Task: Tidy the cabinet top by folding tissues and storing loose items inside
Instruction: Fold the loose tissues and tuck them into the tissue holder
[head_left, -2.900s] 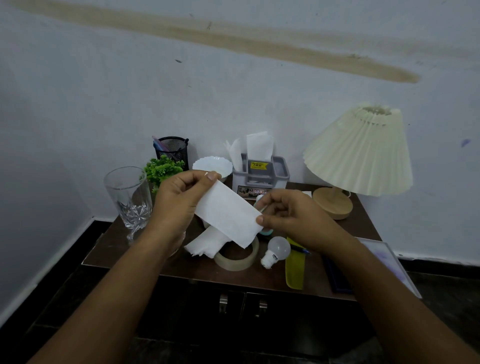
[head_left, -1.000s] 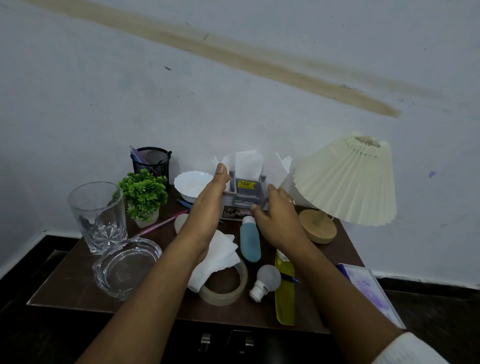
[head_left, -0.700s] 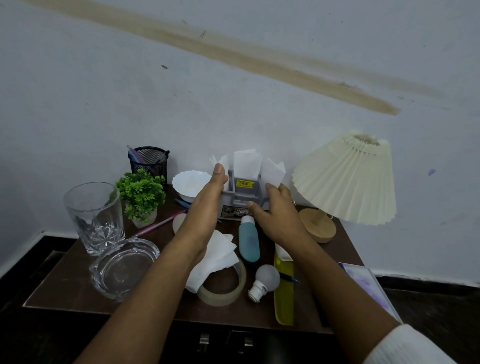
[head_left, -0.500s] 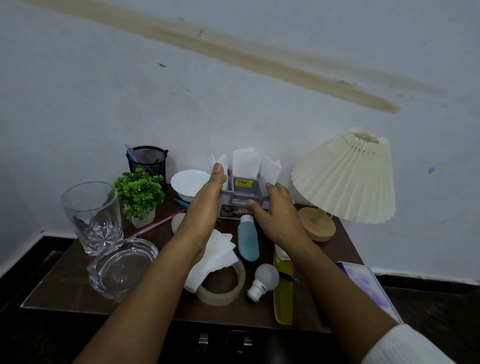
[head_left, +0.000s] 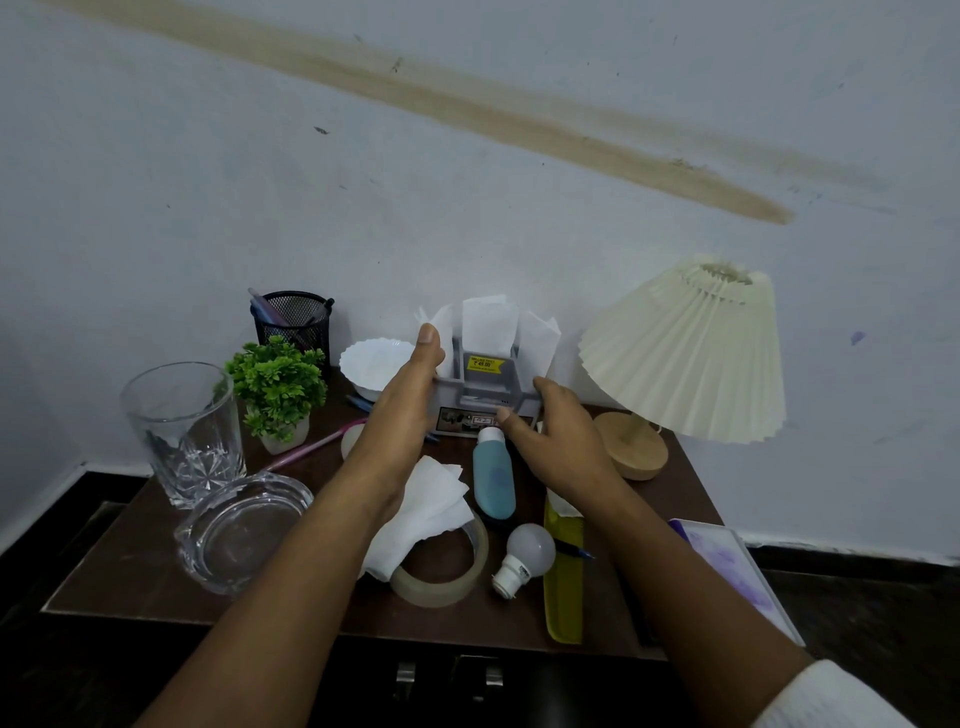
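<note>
Atop cluttered cabinet top (head_left: 104, 582), pressed left hand (head_left: 400, 415) flat, fingers straight, against grey organiser (head_left: 483, 400); cupped right hand (head_left: 561, 441) at its corner, clamped or not unclear. Had folded tissues (head_left: 488, 322) standing inside; had crumpled tissue (head_left: 431, 499), tape roll (head_left: 441, 587), bulb (head_left: 527, 551), bottle (head_left: 493, 483) yet to store.

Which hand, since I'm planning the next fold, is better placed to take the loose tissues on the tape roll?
Left, probably. The left hand has its wrist right over the loose tissues; the right hand is across the blue bottle, nearer the lamp.
</note>
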